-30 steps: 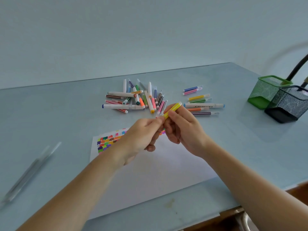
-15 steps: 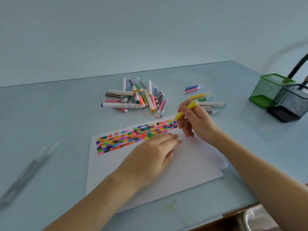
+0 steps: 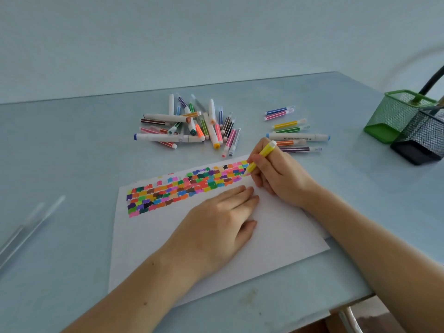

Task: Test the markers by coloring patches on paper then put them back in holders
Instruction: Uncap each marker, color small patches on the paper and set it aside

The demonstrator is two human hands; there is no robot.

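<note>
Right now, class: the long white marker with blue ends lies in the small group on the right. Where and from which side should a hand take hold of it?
Pinch the long white marker at mid-barrel from above. It lies flat, crosswise on the table, with the green-striped marker behind and the orange one in front, so only the top is free.

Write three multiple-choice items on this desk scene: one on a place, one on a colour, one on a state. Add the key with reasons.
1. Where do the two mesh holders stand?
A. far right of the table
B. on the paper
C. left of the marker pile

2. What colour is the marker in the right hand?
A. blue
B. yellow
C. black

3. What is the left hand doing?
A. gripping a cap
B. lying flat on the paper
C. lifting a holder

Key: A, the green mesh holder and black mesh holder sit at the right edge; B, the right hand grips a yellow plastic marker; C is wrong, B: the left hand presses the white paper sheet.
</note>
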